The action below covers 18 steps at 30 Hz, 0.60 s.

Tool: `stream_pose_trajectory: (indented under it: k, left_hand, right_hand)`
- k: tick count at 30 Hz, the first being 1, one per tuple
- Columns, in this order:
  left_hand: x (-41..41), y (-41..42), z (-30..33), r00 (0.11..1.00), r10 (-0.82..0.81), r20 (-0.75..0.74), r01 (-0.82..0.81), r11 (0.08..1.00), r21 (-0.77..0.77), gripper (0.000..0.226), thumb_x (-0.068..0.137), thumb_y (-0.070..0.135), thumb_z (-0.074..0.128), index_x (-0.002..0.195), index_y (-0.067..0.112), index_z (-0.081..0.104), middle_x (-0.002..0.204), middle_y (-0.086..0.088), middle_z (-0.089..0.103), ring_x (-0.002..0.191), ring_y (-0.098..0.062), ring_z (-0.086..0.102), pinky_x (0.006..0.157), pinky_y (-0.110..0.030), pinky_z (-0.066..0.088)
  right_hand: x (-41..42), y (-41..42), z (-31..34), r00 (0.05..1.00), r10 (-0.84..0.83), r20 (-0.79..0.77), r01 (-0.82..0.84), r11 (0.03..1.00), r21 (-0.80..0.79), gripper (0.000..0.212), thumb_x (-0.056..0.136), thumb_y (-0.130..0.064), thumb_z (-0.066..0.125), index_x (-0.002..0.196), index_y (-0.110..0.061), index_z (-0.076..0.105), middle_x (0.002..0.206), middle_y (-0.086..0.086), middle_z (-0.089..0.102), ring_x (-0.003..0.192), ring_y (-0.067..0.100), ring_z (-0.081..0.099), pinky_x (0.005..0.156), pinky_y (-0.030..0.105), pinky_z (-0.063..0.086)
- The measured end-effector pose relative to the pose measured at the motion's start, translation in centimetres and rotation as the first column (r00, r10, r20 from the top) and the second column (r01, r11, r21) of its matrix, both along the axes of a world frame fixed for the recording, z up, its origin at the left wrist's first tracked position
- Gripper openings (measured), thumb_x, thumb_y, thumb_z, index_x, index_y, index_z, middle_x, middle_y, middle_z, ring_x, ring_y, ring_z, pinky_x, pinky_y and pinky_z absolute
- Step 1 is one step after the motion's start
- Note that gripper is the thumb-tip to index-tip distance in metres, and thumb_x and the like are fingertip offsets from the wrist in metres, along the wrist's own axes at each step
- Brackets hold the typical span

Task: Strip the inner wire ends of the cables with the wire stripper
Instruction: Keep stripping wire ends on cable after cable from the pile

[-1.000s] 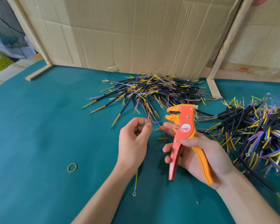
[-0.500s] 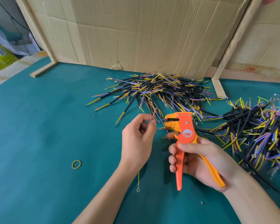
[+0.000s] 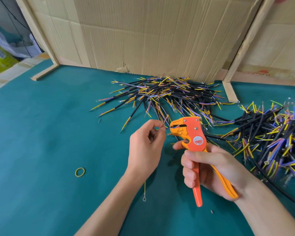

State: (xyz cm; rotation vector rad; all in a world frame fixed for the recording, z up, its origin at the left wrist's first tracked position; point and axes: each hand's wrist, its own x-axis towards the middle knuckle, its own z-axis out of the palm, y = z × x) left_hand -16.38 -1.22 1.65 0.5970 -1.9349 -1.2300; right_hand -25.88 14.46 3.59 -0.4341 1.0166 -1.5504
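My right hand (image 3: 209, 169) grips the handles of an orange wire stripper (image 3: 192, 133), head pointing left. My left hand (image 3: 146, 147) pinches thin inner wires of a cable (image 3: 163, 124) between thumb and forefinger, right at the stripper's jaws. The wire tips reach into the jaw opening. The cable's lower end, a yellow-green wire with a ring terminal (image 3: 144, 199), hangs out below my left wrist; the rest is hidden by the hand. A pile of black cables (image 3: 169, 97) with yellow and purple inner wires lies behind on the green table (image 3: 41, 133). A second pile (image 3: 269, 140) lies on the right.
A yellow rubber band (image 3: 79, 172) lies on the table left of my left arm. Cardboard panels (image 3: 152, 34) on wooden frames stand along the back edge. A small scrap of insulation (image 3: 211, 211) lies near my right forearm.
My right hand has brought the stripper's head left to the wires pinched in my left hand, which has stayed about in place. The camera has tipped up a little.
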Motion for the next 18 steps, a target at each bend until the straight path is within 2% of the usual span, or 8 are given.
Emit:
stream_pose_trajectory:
  k: [6,10,13,15,18]
  left_hand:
    - [0.01,0.18,0.0,1.0,-0.001,-0.004,0.001,1.0,-0.015,0.014,0.096,0.012,0.063,0.083,0.018,0.064,0.064,-0.011,0.047,0.061,-0.023,0.039,0.058,-0.029,0.036]
    - [-0.04,0.18,-0.02,1.0,-0.001,-0.015,0.001,1.0,-0.023,0.013,0.096,0.012,0.064,0.084,0.018,0.064,0.064,-0.008,0.048,0.06,-0.021,0.039,0.057,-0.026,0.037]
    - [-0.1,0.2,-0.25,0.999,-0.021,-0.025,0.02,1.0,-0.014,0.012,0.095,0.012,0.065,0.087,0.019,0.067,0.064,-0.006,0.049,0.058,-0.017,0.039,0.057,-0.025,0.037]
    - [-0.16,0.24,-0.43,0.999,-0.032,-0.021,0.032,0.999,0.005,0.012,0.095,0.011,0.066,0.087,0.02,0.067,0.06,-0.002,0.048,0.057,-0.013,0.038,0.057,-0.025,0.037]
    - [-0.23,0.0,-0.58,0.999,-0.007,-0.039,0.008,0.999,0.035,0.012,0.095,0.011,0.065,0.086,0.019,0.065,0.058,0.008,0.043,0.056,-0.008,0.036,0.056,-0.02,0.035]
  right_hand:
    - [0.22,-0.11,0.08,0.999,-0.028,-0.024,0.028,0.999,0.02,0.036,0.084,-0.015,0.075,0.116,0.0,0.067,0.068,0.009,0.046,0.051,0.022,0.044,0.049,0.035,0.042]
    - [0.34,-0.22,0.08,0.997,-0.065,-0.037,0.066,0.998,0.019,0.038,0.082,-0.016,0.074,0.116,0.0,0.067,0.064,0.007,0.042,0.046,0.019,0.04,0.044,0.031,0.04]
    - [0.66,-0.64,-0.01,0.988,-0.15,-0.038,0.15,0.989,0.002,0.03,0.084,-0.013,0.074,0.111,-0.001,0.069,0.06,0.003,0.034,0.039,0.013,0.032,0.037,0.022,0.034]
    - [0.77,-0.83,-0.17,0.981,-0.195,-0.019,0.195,0.981,0.008,0.032,0.083,-0.016,0.07,0.111,0.001,0.069,0.058,0.001,0.031,0.037,0.011,0.029,0.034,0.018,0.03]
    - [0.77,-0.76,-0.25,0.986,-0.169,0.007,0.169,0.986,-0.009,0.04,0.084,-0.013,0.072,0.119,0.004,0.065,0.061,0.007,0.041,0.04,0.016,0.039,0.038,0.025,0.037]
